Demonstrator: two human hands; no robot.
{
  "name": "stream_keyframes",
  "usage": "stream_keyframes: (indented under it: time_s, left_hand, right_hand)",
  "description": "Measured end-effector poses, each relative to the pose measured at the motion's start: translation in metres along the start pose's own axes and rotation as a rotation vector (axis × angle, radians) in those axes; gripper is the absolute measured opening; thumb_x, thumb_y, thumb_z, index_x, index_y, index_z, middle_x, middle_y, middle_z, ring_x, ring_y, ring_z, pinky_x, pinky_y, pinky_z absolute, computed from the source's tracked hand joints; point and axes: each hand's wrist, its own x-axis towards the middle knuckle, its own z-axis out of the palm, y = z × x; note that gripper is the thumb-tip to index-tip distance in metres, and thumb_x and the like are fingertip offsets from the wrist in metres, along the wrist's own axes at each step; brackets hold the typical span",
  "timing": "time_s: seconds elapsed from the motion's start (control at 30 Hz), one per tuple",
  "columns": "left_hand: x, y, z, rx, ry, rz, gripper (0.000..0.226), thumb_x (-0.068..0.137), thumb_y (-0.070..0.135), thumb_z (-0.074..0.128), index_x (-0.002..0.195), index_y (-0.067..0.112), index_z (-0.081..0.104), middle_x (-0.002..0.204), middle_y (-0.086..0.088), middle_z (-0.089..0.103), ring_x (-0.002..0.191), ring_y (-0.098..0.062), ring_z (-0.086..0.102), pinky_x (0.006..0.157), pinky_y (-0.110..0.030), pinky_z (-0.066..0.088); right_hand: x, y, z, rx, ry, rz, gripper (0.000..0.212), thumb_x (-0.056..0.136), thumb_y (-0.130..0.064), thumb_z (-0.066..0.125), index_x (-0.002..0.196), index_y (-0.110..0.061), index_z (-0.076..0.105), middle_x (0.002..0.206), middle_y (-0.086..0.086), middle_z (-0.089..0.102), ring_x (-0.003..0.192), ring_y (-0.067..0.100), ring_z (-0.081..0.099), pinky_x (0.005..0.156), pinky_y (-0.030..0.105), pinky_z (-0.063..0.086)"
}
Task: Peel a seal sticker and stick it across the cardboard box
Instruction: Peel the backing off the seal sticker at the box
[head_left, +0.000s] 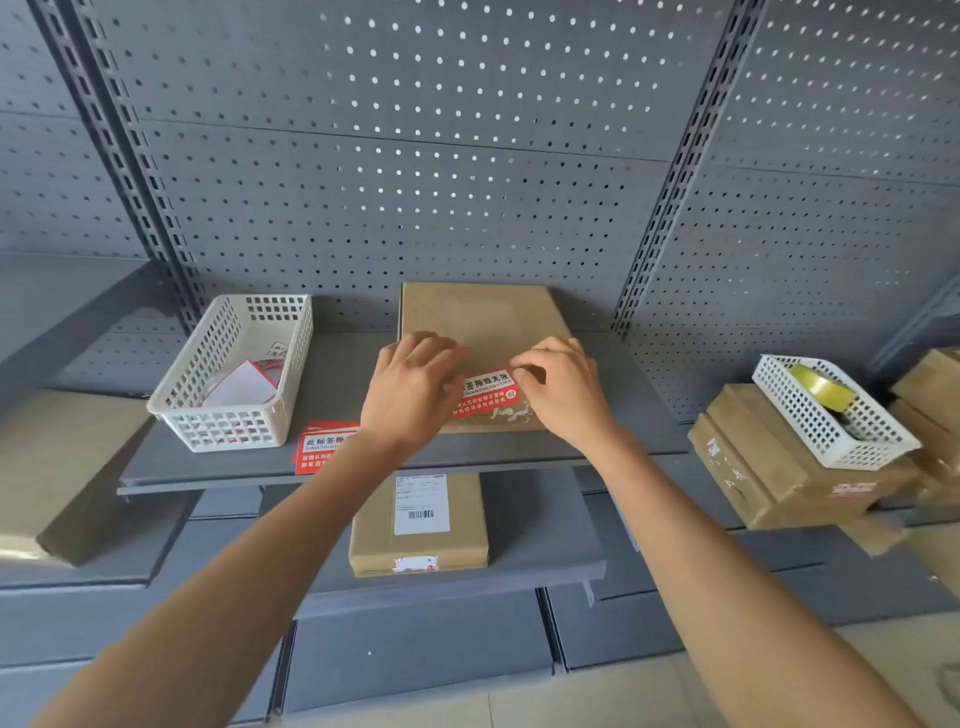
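Observation:
A flat brown cardboard box (480, 317) lies on the grey shelf (337, 364), its far end against the pegboard. A red and white seal sticker (485, 397) lies across the box's near end. My left hand (410, 389) rests on the sticker's left end, fingers bent over it. My right hand (563, 387) presses its fingertips on the sticker's right end. Both hands hide the ends of the sticker. A small stack of red seal stickers (322, 449) lies on the shelf to the left of my left wrist.
A white plastic basket (236, 374) with papers stands at the left of the shelf. At the right, another white basket (831, 410) with a tape roll sits on stacked boxes (769, 467). A labelled box (418, 522) lies on the lower shelf.

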Motion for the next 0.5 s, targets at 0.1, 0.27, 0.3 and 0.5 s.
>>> stream_keyframes:
  time_s: [0.1,0.27,0.3,0.5]
  left_hand:
    - [-0.001,0.007,0.005,0.002,0.019,0.058,0.031,0.083,0.004,0.065,0.109,0.020,0.074,0.111,-0.001,0.071,0.107,-0.030,0.061,0.084,-0.042,0.048]
    - [-0.003,0.015,0.009,0.008,-0.019,0.092,0.032,0.079,0.011,0.059,0.104,0.019,0.078,0.104,-0.002,0.073,0.093,-0.035,0.065,0.077,-0.043,0.050]
    - [-0.003,0.017,0.010,0.027,-0.035,0.086,0.031,0.079,0.014,0.060,0.103,0.020,0.078,0.104,-0.002,0.073,0.093,-0.035,0.065,0.077,-0.044,0.049]
    - [-0.002,0.023,0.017,0.064,-0.024,0.051,0.034,0.073,0.008,0.074,0.102,0.024,0.078,0.102,-0.001,0.070,0.093,-0.035,0.062,0.076,-0.044,0.044]
  right_hand:
    - [0.004,-0.002,0.000,0.036,0.010,0.047,0.017,0.094,-0.027,0.062,0.099,-0.029,0.078,0.105,-0.007,0.067,0.108,0.020,0.052,0.092,0.037,0.039]
    - [0.005,-0.007,0.001,0.072,-0.002,0.097,0.019,0.090,-0.023,0.063,0.095,-0.031,0.079,0.102,-0.010,0.069,0.106,0.019,0.057,0.094,0.042,0.048]
    - [0.005,-0.008,0.001,0.087,-0.005,0.108,0.020,0.090,-0.022,0.063,0.094,-0.032,0.079,0.102,-0.011,0.068,0.105,0.018,0.059,0.093,0.041,0.049]
    - [0.008,-0.012,-0.001,0.146,-0.042,0.169,0.018,0.088,-0.021,0.064,0.091,-0.032,0.079,0.099,-0.014,0.067,0.098,0.010,0.062,0.082,0.031,0.050]
